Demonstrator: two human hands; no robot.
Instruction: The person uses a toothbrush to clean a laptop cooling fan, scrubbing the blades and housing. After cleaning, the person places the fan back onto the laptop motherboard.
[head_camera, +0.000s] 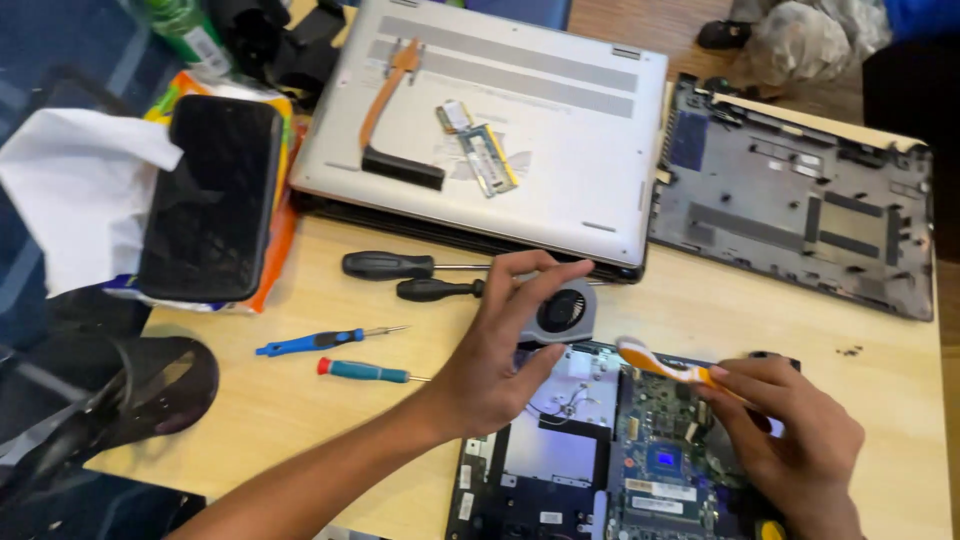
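My left hand (495, 350) reaches in from seven o'clock across the pale wooden table (300, 400), forearm angled up toward the middle, fingers curled around a small round cooling fan (562, 312) that I hold tilted just above the near corner of an opened laptop (560, 460). The thumb and forefinger pinch the fan's black housing at its ten o'clock edge; the grip is closed on it. My right hand (790, 440) comes in from five o'clock, fingers bunched and closed on the handle of an orange-and-white toothbrush (665, 362), whose head points toward nine o'clock and sits just beside the fan.

The opened laptop lies at six o'clock like a shallow tray: inside it show a blue circuit board (665, 450) with a bright blue chip, a pale battery-like panel and loose thin wires. At twelve o'clock a silver laptop (560, 130) rests closed side up, bearing a copper heat pipe (385, 110) and two memory sticks (480, 150). At two o'clock a dark bottom cover (800, 200) lies inner side up.

Two black-handled screwdrivers (400, 275) lie near the fan at ten o'clock; a blue screwdriver (320, 342) and a teal one with a red cap (365, 371) lie at nine o'clock. A black phone (210, 195) rests on a bright packet at ten o'clock.
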